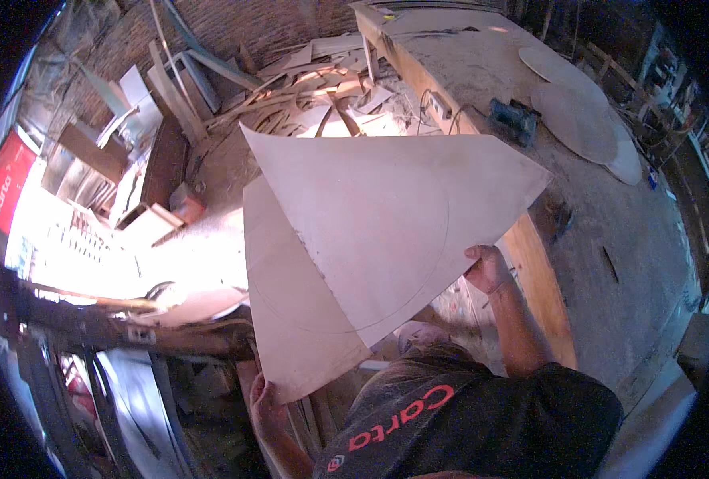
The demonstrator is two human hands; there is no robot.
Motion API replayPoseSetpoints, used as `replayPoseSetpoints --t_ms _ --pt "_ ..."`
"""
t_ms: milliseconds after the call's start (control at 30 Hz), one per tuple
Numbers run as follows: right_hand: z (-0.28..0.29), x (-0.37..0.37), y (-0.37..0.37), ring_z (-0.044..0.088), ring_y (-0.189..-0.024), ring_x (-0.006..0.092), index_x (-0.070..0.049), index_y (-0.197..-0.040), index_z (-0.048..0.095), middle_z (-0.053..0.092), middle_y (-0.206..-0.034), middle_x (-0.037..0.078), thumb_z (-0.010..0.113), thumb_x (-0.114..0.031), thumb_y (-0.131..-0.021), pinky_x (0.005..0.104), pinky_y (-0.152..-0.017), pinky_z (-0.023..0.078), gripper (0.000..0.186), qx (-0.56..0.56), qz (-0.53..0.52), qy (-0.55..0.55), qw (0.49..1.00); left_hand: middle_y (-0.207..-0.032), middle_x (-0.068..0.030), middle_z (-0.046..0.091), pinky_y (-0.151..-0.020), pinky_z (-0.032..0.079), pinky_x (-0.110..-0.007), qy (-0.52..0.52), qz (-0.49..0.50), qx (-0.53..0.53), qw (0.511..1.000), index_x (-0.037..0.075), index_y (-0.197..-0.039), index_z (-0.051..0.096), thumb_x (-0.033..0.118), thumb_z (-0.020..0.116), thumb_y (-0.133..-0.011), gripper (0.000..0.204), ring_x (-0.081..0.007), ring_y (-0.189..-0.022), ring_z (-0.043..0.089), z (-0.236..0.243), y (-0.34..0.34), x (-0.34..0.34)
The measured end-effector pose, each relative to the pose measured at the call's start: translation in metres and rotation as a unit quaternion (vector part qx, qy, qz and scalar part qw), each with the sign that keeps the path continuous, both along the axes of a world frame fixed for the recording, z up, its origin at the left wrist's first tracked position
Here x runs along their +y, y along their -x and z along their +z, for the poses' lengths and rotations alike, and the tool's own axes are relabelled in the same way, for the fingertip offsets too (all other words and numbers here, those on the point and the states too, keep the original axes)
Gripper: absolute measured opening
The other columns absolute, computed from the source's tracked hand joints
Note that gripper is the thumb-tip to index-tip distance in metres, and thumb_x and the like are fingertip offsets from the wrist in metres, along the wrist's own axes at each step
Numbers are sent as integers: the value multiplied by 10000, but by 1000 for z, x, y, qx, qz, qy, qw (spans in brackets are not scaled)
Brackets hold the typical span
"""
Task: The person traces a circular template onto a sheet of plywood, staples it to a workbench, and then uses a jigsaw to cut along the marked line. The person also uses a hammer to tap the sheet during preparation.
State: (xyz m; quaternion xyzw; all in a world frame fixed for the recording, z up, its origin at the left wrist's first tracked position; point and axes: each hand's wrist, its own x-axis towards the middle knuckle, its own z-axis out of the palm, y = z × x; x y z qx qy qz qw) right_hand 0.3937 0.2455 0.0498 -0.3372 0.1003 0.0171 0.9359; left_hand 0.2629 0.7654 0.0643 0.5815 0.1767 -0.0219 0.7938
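Note:
Two thin pale boards are spread out in front of me. The upper board lies slantwise over part of the tan lower board, and its far left corner curls up. A thin drawn curve runs across both. My right hand grips the near right edge of the upper board, thumb on top and fingers underneath. Lower left, my left hand is closed on the near corner of the lower board, with its fingers partly hidden.
On my right runs a long workbench with a wooden edge. It bears a teal power tool, a socket box and several thin round discs. Wood offcuts litter the floor beyond. At left, a dark beam crosses near me.

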Motion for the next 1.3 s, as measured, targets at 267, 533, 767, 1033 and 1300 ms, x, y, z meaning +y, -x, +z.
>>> replayPoseSetpoints --t_ms 267,533,767,1033,1300 --pt "17 -33 -169 631 -1128 280 0 -1241 568 641 -1204 114 711 -52 -739 455 -994 514 525 -39 9 -8 999 -1154 -106 658 -908 529 -386 83 -14 15 996 -3 -1224 568 174 620 -972 312 -222 -1049 645 17 -178 -35" --pt "-1 -75 -278 627 -1141 277 -15 -1251 573 651 -1202 102 704 -53 -749 447 -984 517 521 -47 -19 -9 999 -1162 -103 640 -899 535 -406 109 -59 47 991 27 -1222 545 162 616 -974 292 -228 -1061 632 12 -358 -52" --pt "15 -103 -374 678 -1034 286 34 -1152 610 682 -1117 134 701 -41 -763 439 -918 557 407 -25 -134 -24 990 -1187 -155 618 -949 527 -399 140 -196 42 970 2 -1257 509 137 588 -977 320 -269 -1087 626 15 -546 -70" --pt "-22 -179 -427 626 -1137 277 -21 -1270 541 634 -1226 100 691 -70 -746 426 -958 536 546 -20 -132 -24 991 -1219 -142 609 -1010 478 -423 151 -266 60 950 -4 -1222 531 71 586 -945 292 -261 -1143 596 19 -648 -139" --pt "-43 -284 -514 637 -1106 306 -1 -1203 591 654 -1202 131 714 -103 -726 464 -999 494 503 17 -132 -51 990 -1218 -137 606 -1023 456 -421 139 -229 74 960 -6 -1233 518 70 625 -936 324 -249 -1142 588 10 -687 -247"
